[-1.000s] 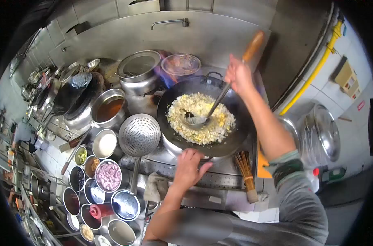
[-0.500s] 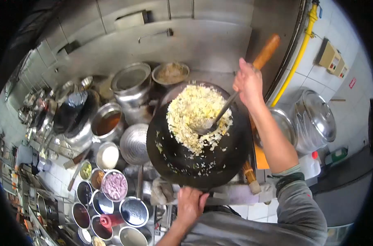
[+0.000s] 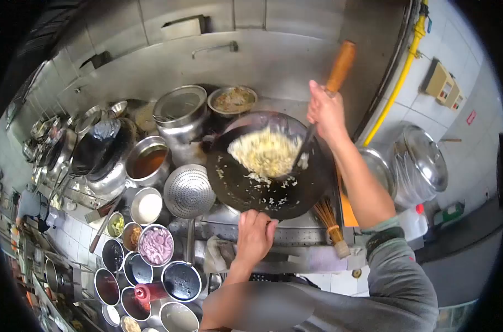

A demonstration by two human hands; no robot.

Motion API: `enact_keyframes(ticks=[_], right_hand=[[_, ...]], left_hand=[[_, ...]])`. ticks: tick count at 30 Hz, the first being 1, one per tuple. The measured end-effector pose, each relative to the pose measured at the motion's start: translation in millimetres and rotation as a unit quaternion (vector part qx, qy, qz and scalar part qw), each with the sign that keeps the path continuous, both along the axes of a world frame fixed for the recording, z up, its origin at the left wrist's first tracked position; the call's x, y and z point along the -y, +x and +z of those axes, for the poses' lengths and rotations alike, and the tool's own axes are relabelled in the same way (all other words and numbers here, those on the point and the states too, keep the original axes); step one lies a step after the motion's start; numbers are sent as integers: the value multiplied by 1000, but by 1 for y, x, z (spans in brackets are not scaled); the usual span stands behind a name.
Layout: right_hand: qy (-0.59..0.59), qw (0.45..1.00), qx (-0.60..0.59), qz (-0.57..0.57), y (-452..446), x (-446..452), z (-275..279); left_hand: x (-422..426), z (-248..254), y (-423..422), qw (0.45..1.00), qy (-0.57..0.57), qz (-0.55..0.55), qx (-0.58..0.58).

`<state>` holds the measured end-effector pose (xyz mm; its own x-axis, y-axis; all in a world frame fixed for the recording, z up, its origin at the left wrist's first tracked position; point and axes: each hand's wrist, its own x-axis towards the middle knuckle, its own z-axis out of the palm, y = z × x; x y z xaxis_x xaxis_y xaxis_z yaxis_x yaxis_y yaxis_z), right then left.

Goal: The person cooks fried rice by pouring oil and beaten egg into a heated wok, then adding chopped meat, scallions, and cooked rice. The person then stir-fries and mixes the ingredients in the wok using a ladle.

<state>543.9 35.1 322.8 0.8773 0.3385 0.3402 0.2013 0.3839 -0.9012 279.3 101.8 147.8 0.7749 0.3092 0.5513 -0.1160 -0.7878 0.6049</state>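
Note:
A black wok (image 3: 229, 193) sits over the stove with its far side tilted away from me. Fried rice with yellow egg bits (image 3: 265, 149) is bunched at its far side, blurred by motion, and loose grains lie on the near wall. My left hand (image 3: 255, 235) is closed around the wok's near edge; the exact grip under the fingers is hidden. In my right hand (image 3: 325, 115) is a long wok ladle with a wooden handle (image 3: 341, 63), held near the base of that handle. Its metal shaft reaches down to the rice, and the head is mostly hidden there.
Left of the wok lies a perforated strainer (image 3: 189, 191), beside bowls of sliced onion (image 3: 156, 247) and sauces. Pots (image 3: 179, 108) and a bowl of food (image 3: 233, 101) stand behind. A bamboo brush (image 3: 332, 227) and a lidded metal container (image 3: 423, 160) are on the right.
The wok has been pushed up and away from me, my left hand moving with it. The rice has shifted into a tighter heap. My right hand and the ladle moved slightly left, handle more upright.

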Motion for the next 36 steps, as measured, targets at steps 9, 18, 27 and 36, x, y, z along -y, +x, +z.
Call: enact_keyframes(ticks=[9,18,27,36], right_hand=[[60,998,-13,29,51,-20,-69],[95,977,-163,104,75,-42,-65],[-87,989,-30,-116,31,-31,-39],[16,996,-57,-71,-1,-5,-11]], left_hand=[[-17,-3,31,1000,21,12,-12],[-20,-3,33,993,62,-15,-99],[12,-4,24,997,28,13,-73],[9,42,-6,999,-25,-19,-22]])
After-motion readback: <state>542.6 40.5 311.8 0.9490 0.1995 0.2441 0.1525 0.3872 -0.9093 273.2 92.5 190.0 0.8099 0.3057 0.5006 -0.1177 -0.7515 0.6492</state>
